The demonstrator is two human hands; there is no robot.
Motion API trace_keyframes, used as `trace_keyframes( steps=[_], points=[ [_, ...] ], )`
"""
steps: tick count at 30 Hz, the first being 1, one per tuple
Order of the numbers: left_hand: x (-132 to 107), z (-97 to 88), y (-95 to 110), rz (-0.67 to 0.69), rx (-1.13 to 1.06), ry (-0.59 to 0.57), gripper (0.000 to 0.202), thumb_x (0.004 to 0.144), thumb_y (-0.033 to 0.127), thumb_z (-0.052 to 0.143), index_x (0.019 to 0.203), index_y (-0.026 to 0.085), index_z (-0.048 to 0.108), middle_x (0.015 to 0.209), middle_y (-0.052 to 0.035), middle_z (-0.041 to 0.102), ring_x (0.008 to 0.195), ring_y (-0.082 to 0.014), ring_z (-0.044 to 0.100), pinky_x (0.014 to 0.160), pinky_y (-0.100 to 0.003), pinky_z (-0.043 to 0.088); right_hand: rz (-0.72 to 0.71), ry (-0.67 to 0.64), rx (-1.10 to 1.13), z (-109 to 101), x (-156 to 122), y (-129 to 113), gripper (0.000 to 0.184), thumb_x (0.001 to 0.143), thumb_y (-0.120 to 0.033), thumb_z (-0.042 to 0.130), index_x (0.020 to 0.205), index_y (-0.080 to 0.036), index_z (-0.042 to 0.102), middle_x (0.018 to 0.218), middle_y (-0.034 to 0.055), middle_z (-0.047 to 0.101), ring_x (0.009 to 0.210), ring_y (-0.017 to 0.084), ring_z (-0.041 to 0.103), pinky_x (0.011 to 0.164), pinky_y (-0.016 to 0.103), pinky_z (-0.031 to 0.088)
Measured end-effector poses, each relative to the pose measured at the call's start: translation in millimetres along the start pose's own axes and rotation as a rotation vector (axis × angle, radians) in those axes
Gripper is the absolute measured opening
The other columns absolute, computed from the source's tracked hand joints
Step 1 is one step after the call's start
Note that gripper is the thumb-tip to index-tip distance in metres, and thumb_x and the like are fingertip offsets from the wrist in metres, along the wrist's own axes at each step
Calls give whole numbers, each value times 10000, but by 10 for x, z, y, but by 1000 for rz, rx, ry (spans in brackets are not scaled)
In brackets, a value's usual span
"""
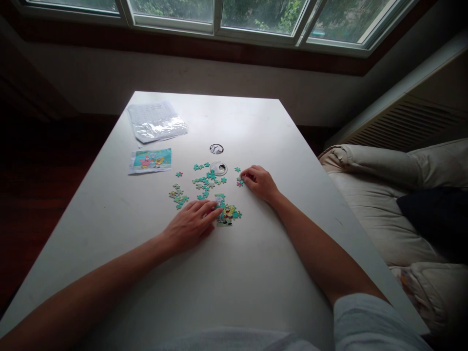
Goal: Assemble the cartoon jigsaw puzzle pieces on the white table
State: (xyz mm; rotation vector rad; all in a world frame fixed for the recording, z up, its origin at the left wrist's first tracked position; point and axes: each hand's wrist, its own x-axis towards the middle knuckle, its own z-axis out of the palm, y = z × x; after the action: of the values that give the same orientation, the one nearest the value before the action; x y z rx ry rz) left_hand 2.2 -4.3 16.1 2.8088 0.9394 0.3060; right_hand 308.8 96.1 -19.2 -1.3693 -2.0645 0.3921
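Observation:
A partly joined jigsaw puzzle with a yellow cartoon figure lies on the white table. My left hand rests flat over its left side, fingers stretched out and covering some of it. Farther right, my right hand has its thumb and fingertips together at a few small puzzle pieces; whether a piece is between them is hidden. Loose green-blue pieces are scattered beyond the joined part. A smaller group of paler pieces sits left of them, and one separate piece lies above that group.
A picture card showing cartoon figures lies at the left, below a clear plastic bag with papers. Two round items are near the table's middle. The white table stands between a window wall and a pale sofa.

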Motion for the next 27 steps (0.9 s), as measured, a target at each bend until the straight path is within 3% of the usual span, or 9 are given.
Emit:
trace_keyframes(
  steps=[5,9,12,15,20,24,27],
  points=[
    [-13,-98,-166,-85,42,42,363,977,288,515,1333,237,566,1361,-101,591,1252,-275,518,1032,-441,438,5,0,1,0,1,11,149,903,-235,585,932,-220,731,849,45,632,785,189,534,740,323,438],
    [-56,-311,-366,-280,131,70,290,1000,307,457,1201,221,648,1201,-95,674,1091,-265,600,901,-410,462,-5,-4,-1,-3,1,23,147,905,-242,585,929,-225,729,836,44,629,786,192,536,741,327,439],
    [-106,-465,-460,-451,256,9,270,982,331,466,994,198,700,966,-100,709,899,-274,638,782,-392,440,-12,-2,-5,-8,1,23,141,904,-237,586,920,-225,726,839,43,633,778,191,535,735,327,437],
    [-145,-537,-445,-536,319,-102,307,978,349,459,852,195,692,839,-96,705,794,-270,649,681,-350,397,-14,2,-3,-11,1,20,137,903,-234,588,914,-226,724,841,42,637,774,191,535,729,326,434],
    [-150,-505,-314,-514,312,-208,267,975,324,462,928,235,709,779,-71,713,744,-258,657,619,-312,349,-14,6,16,-7,2,22,135,896,-232,591,917,-226,725,836,42,635,778,193,537,729,326,432],
    [-126,-437,-303,-381,216,-167,246,977,282,472,1088,297,692,868,-33,729,826,-228,664,663,-297,366,-13,9,22,-6,4,22,139,893,-228,588,914,-223,726,828,41,630,776,193,533,732,328,433],
    [-115,-389,-318,-397,197,-104,232,980,324,491,1123,291,671,915,-29,722,848,-220,654,668,-293,368,-11,3,22,-10,5,25,139,891,-225,589,914,-221,726,827,40,629,773,191,533,730,327,433]
  ],
)
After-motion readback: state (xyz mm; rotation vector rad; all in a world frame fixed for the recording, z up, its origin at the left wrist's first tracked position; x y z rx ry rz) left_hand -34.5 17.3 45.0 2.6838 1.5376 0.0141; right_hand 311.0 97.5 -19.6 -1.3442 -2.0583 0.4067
